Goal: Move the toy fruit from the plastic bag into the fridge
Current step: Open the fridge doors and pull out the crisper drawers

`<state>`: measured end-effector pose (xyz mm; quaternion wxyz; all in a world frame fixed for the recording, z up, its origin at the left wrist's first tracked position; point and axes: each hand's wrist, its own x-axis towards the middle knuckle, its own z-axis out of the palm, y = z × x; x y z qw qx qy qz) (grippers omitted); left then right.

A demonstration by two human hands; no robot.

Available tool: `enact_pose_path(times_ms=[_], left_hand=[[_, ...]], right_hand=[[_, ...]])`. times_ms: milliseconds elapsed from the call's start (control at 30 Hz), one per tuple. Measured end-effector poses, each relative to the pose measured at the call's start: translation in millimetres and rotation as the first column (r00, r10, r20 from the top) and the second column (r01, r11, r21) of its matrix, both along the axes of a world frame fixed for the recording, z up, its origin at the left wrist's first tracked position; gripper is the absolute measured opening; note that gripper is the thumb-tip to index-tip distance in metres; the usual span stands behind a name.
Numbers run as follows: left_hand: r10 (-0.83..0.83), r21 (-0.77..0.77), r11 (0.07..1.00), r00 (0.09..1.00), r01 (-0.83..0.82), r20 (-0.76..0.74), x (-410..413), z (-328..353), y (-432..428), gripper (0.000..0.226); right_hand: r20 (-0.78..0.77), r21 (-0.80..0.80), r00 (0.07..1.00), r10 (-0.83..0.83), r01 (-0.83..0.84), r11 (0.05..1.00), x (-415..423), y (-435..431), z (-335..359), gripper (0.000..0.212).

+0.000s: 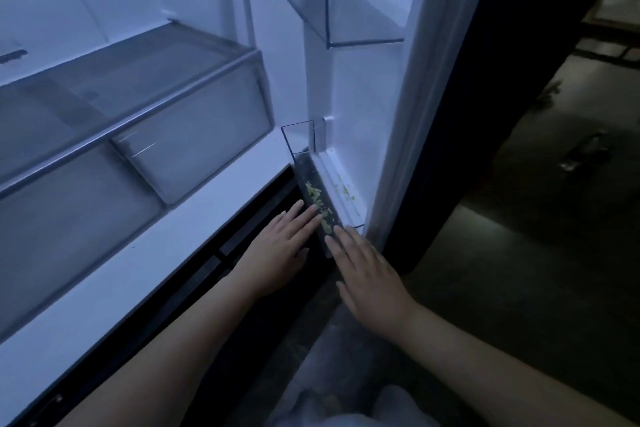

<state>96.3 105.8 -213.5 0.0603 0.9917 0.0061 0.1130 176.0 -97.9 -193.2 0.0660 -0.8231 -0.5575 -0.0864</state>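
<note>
Head view: I see both hands low at door bin point(302, 163), right of fridge point(138, 253) interior. Left hand point(280, 243) flat, fingers straight, tips against bin's clear front wall. Right hand point(363, 274) flat, fingers slightly spread, at bin's near end. Neither holds anything. Green lumpy toy fruit point(317, 199) lies inside bin, blurred. I judge flat hands steady bin. Bin narrow, hard, glossy; crisper drawers point(194, 149) frosted grey, boxy.
</note>
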Motion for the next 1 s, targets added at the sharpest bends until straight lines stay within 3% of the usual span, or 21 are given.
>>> enact_pose_path(times_ms=[133,300,567,833,1000], left_hand=[[-0.067,-0.045,0.997,0.997,0.069,0.049,17,4,-10,0.066],[-0.117,-0.088,0.988,0.991,0.123,0.066,42,8,-28,0.056],[-0.143,-0.048,0.988,0.989,0.145,0.041,90,14,-62,0.057],[-0.128,-0.014,0.992,0.992,0.128,0.004,146,17,-91,0.061],[-0.1,0.009,0.995,0.995,0.1,0.014,182,20,-108,0.056]], right_hand=[[-0.005,0.049,0.996,-0.094,0.094,0.994,10,-9,-9,0.074],[-0.043,0.164,0.99,-0.138,0.143,0.976,33,-29,-16,0.051],[-0.137,0.302,0.97,-0.2,0.233,0.924,87,-53,-25,0.031],[-0.168,0.422,0.971,-0.168,0.225,0.878,153,-78,-29,0.018],[-0.185,0.473,0.975,-0.122,0.197,0.859,199,-90,-30,0.021]])
